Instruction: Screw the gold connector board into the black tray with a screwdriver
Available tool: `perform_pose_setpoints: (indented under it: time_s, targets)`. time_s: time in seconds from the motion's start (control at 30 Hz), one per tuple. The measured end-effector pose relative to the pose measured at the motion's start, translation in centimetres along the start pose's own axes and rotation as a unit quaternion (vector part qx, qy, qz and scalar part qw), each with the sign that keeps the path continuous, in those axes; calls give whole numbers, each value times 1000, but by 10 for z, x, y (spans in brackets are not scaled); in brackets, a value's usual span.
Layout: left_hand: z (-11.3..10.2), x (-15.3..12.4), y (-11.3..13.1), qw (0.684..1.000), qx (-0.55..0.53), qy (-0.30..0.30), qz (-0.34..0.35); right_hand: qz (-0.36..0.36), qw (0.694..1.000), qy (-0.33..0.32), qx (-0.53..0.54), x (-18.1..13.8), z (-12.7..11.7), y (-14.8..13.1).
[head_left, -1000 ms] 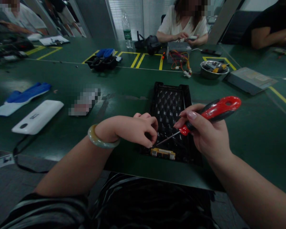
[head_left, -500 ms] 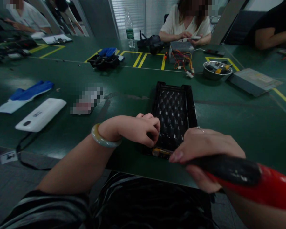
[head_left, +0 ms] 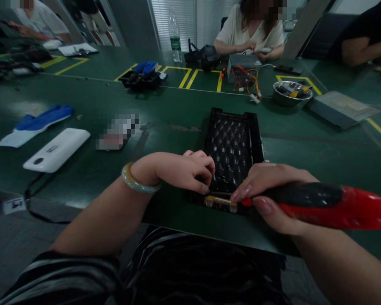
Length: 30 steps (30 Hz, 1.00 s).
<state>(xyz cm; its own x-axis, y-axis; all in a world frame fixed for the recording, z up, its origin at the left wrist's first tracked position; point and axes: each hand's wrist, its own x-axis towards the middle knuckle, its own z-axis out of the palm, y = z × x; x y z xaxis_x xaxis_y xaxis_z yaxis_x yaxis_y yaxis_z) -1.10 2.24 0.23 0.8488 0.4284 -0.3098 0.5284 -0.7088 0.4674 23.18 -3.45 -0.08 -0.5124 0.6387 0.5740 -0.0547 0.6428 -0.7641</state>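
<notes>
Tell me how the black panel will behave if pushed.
The panel will probably slide rather than tip, since it lies low on the table. Its raised rims suggest stiffness. The glossy, bumpy face may feel slippery.

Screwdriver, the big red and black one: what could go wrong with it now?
The screwdriver in the right hand points toward the left hand, so a slip might poke it. The screwdriver also runs close along the small yellowish board, so it could perhaps scratch that.
</notes>
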Motion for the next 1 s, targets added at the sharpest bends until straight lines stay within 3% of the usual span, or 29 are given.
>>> perform_pose_setpoints:
  time_s: [0.13,0.4,0.67,1.0]
  targets:
    - [-4,1,1,999,-40,-1,-8,70,993,66,72,2,3,2]
    - [-4,0,2,995,-88,40,-10,134,965,182,131,9,6,12]
    - [-1,-1,-1,994,-96,47,-9,175,960,189,111,11,5,15]
    - [1,0,-4,994,-102,49,-7,173,960,198,94,11,4,17]
